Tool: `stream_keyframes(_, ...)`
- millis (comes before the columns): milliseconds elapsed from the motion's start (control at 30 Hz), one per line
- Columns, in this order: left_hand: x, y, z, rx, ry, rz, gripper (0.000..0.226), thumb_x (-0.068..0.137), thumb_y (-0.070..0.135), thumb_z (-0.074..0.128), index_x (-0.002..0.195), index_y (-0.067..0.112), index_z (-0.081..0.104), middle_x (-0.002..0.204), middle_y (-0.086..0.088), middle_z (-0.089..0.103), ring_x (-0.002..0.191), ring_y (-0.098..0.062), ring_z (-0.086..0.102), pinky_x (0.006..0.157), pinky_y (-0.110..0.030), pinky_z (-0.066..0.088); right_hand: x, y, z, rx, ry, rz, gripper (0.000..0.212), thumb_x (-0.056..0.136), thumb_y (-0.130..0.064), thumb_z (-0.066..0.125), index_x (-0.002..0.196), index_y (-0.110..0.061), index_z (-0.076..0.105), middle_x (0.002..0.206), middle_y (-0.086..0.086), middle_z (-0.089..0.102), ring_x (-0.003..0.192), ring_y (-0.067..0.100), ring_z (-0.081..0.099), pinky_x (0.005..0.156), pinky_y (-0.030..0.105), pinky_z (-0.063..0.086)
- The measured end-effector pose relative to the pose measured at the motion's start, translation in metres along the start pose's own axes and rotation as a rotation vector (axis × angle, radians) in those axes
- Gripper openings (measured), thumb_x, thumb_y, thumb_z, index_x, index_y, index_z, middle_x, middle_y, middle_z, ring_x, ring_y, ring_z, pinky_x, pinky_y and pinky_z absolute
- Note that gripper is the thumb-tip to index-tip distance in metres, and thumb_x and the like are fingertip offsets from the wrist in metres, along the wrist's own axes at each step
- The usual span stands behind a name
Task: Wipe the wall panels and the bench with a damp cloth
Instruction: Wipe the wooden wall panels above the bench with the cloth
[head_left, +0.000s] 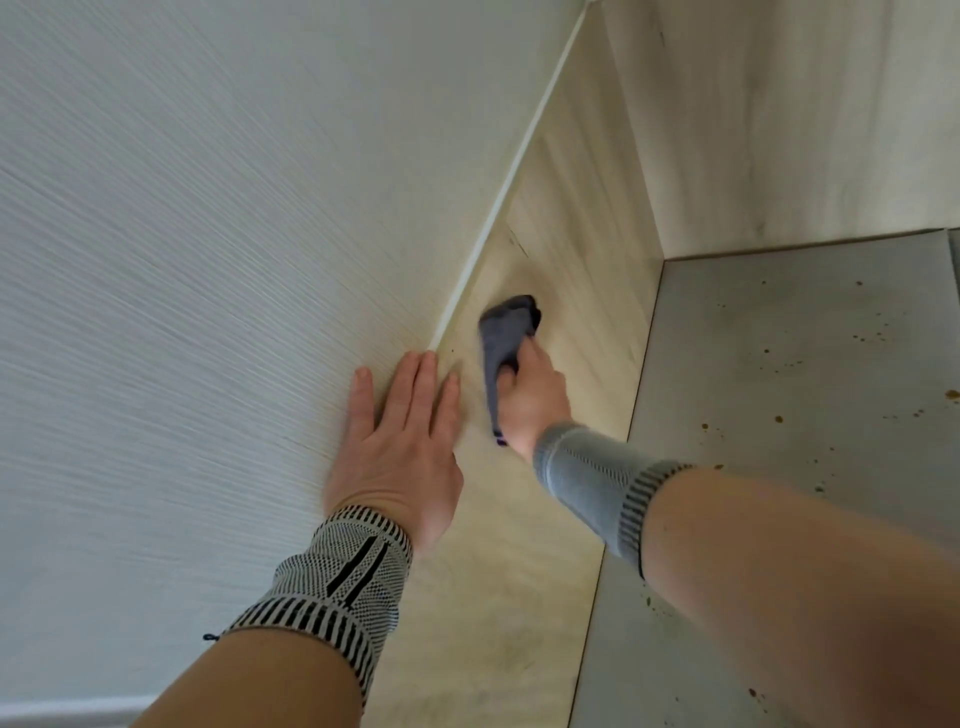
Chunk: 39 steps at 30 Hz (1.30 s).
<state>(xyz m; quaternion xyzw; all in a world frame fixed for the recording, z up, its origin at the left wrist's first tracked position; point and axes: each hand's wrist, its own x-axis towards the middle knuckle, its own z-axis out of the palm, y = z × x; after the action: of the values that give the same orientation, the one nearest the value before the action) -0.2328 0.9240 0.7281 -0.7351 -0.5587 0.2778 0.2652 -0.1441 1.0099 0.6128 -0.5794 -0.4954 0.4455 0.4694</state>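
Right hand (530, 387): fingers and thumb curled around a bunched dark grey-blue cloth (506, 338), which I press against the pale wood-grain wall panel (576, 218). One end of the cloth protrudes beyond my fingertips onto the panel; the other end hangs along the heel of the hand toward the wrist. A plain grey knitted wrist sleeve (587, 473) covers that wrist.

Left hand (400, 441): fingers straight and together, palm laid flat on the white finely ribbed wall surface (182, 234). It holds nothing. The fingertips lie just beside the thin white corner trim strip (498, 208) that separates the ribbed surface from the wood-grain panel. A black-and-white patterned knitted wrist sleeve (337, 587) covers that wrist.

Second pale wood-grain panel (805, 119): meets the first at an inside corner on the far side, well apart from the cloth.

Grey flat surface (779, 364): runs along the lower edge of both wood-grain panels and carries scattered small brown specks. I cannot tell whether this surface is the bench or the floor.
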Motion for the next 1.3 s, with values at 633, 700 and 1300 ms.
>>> stream_keyframes(633,0.002,0.000,0.008,0.016,0.026,-0.007,0.070,0.100,0.034,0.016,0.139,0.010,-0.037,0.150,-0.008,-0.042,0.146,-0.026,-0.030,0.097,-0.054,-0.039,-0.074,0.038,0.031,0.018,-0.034,-0.069,0.051,0.099,-0.015,0.035,0.150,-0.023,0.030,0.151,-0.004,0.036,0.115,0.025,0.044,0.101,0.031,0.038)
stream_keyframes(700,0.002,0.001,0.008,0.022,0.025,-0.012,0.070,0.100,0.034,0.016,0.139,0.010,-0.037,0.155,-0.010,-0.038,0.146,-0.026,-0.030,0.096,-0.054,-0.039,-0.080,0.051,0.034,-0.004,-0.039,-0.109,0.053,0.100,-0.016,0.036,0.151,-0.022,0.027,0.153,-0.005,0.032,0.117,0.025,0.044,0.102,0.029,0.037)
stream_keyframes(1300,0.003,0.001,0.005,0.028,-0.001,-0.019,0.070,0.100,0.032,0.016,0.134,0.011,-0.042,0.157,-0.011,-0.035,0.146,-0.026,-0.031,0.094,-0.054,-0.040,-0.023,0.011,0.011,0.074,0.018,-0.060,0.045,0.093,-0.015,0.041,0.138,-0.017,0.044,0.147,0.004,0.044,0.123,0.029,0.047,0.105,0.039,0.036)
